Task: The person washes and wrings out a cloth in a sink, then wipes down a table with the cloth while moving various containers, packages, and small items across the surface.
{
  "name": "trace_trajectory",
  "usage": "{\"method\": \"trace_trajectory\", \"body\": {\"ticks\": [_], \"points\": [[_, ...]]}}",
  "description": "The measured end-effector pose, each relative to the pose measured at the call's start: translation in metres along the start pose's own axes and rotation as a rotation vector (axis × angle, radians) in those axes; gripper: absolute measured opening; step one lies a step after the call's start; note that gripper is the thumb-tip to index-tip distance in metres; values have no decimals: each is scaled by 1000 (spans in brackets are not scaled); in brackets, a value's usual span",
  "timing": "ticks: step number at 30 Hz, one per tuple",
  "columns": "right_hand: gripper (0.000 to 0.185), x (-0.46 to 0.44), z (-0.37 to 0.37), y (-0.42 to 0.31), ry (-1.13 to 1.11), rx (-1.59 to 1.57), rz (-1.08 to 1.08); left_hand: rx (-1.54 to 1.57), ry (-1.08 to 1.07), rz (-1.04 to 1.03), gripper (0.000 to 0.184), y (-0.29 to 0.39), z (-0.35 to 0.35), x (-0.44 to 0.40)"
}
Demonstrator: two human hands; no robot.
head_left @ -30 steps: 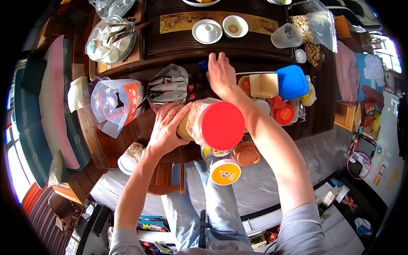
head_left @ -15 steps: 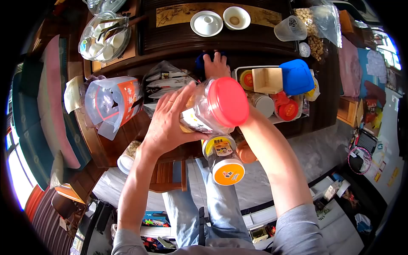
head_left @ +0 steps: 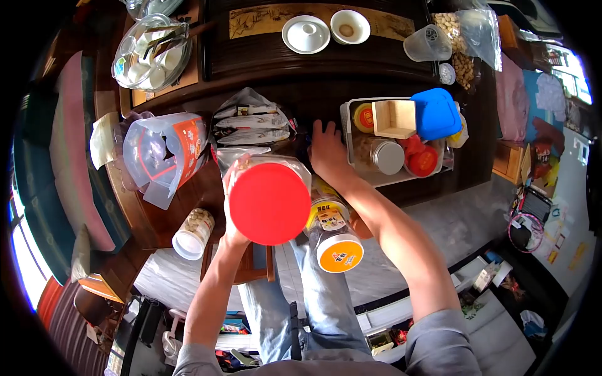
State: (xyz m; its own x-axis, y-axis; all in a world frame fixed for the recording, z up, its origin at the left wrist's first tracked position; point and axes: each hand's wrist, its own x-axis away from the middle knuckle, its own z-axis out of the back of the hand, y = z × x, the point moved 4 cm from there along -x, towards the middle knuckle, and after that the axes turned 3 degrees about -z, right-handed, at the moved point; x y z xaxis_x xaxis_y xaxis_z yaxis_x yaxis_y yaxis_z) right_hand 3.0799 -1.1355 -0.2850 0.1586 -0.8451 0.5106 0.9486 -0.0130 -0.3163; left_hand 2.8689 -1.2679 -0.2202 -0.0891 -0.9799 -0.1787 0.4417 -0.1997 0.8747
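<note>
My left hand (head_left: 233,222) is wrapped round a clear plastic jar with a wide red lid (head_left: 269,203), lifted towards me so that the lid hides most of the jar and fingers. My right hand (head_left: 328,150) lies on the dark table, fingers bent over what looks like a dark blue cloth (head_left: 303,141), mostly hidden under it. Beside that hand stands a white tray (head_left: 389,180) with jars, a wooden box (head_left: 394,119) and a blue lid (head_left: 435,113). An orange-lidded jar (head_left: 339,253) stands at the near edge, close to the red-lidded jar.
Left of my hands are a bag of packets (head_left: 254,119), a clear plastic tub with an orange label (head_left: 164,156) and a jar of nuts (head_left: 193,233). White cups (head_left: 350,27), a ribbed plastic cup (head_left: 428,42) and bags of nuts (head_left: 453,31) stand farther back.
My left hand has brought the red-lidded jar left and nearer, its lid now facing up at me. My right hand has slid towards me along the table with the dark blue cloth.
</note>
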Motion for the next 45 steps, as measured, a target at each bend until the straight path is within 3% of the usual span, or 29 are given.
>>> {"method": "trace_trajectory", "body": {"ticks": [2, 4, 5, 6, 8, 9, 12, 13, 14, 16, 23, 28, 31, 32, 34, 35, 38, 42, 44, 45], "points": [[59, -18, -4, -1, 227, -27, 22, 292, 62, 419, 82, -47, -17, 48], [54, -51, 11, -14, 395, 57, 96, 432, 77, 638, 77, -64, -17, 70], [53, -63, 21, -24, 472, -17, 122, 425, -94, 442, 63, -60, -20, 64], [53, -74, 20, -27, 474, -19, 122, 413, -258, 242, 55, -54, -23, 61], [54, -80, 18, -42, 474, -60, 355, 588, -156, 515, 62, -43, -19, 55], [55, -71, 15, -38, 349, -91, 414, 532, -179, 691, 62, -45, -21, 58], [56, -47, 10, -15, 251, -227, 434, 461, -203, 903, 64, -55, -33, 67], [55, -36, 13, -9, 172, -218, 325, 452, -194, 913, 65, -56, -36, 68], [55, -26, 17, -7, 170, -213, 322, 451, -177, 901, 66, -56, -39, 69], [53, -11, 16, 7, 5, -309, 39, 447, -138, 836, 67, -55, -43, 69], [32, 79, 118, -11, 114, -691, 68, 258, 10, 406, 74, -26, -45, 26], [36, 107, 137, 19, 186, -792, 134, 115, 68, 214, 79, -10, -46, -16], [44, 105, 132, 19, -90, -916, 90, 115, 75, 161, 83, -3, -51, -31], [44, 107, 135, 15, -88, -919, 89, 157, 76, 139, 85, 1, -53, -35], [55, 112, 144, 0, -65, -579, 236, 247, 79, 95, 89, 10, -60, -41], [71, 108, 141, 2, -121, -533, 264, 291, 82, 74, 91, 13, -64, -44], [69, 108, 146, -1, -137, -291, 340, 356, 119, -47, 94, 29, -77, -53], [59, 111, 133, 11, -98, -246, 211, 351, 50, 50, 89, 15, -105, -34], [65, 110, 139, 6, -86, -223, 258, 535, 7, 135, 82, 13, -104, -25], [69, 107, 142, -2, -164, -195, 146, 627, -31, 210, 77, 17, -94, -23]]}}
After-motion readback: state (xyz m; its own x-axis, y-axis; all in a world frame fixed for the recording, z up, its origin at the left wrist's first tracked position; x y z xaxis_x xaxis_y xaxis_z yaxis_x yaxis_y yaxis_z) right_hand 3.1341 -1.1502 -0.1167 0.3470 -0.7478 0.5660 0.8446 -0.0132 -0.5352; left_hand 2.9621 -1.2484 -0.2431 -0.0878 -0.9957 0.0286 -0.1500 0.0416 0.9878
